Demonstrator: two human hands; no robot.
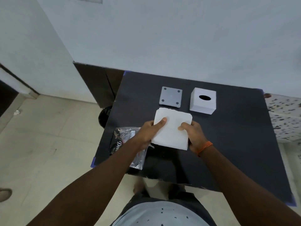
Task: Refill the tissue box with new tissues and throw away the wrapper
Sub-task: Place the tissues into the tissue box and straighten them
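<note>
On the desk, your tissue box sits unfilled beside its removed base. Your left hand and right hand grip the unwrapped tissue stack; the wrapper awaits binning.

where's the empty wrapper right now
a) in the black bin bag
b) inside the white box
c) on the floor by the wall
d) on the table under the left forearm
d: the wrapper lies on the dark table near its left edge, partly under the left forearm, while the left hand and right hand both grip the tissue stack.
</note>
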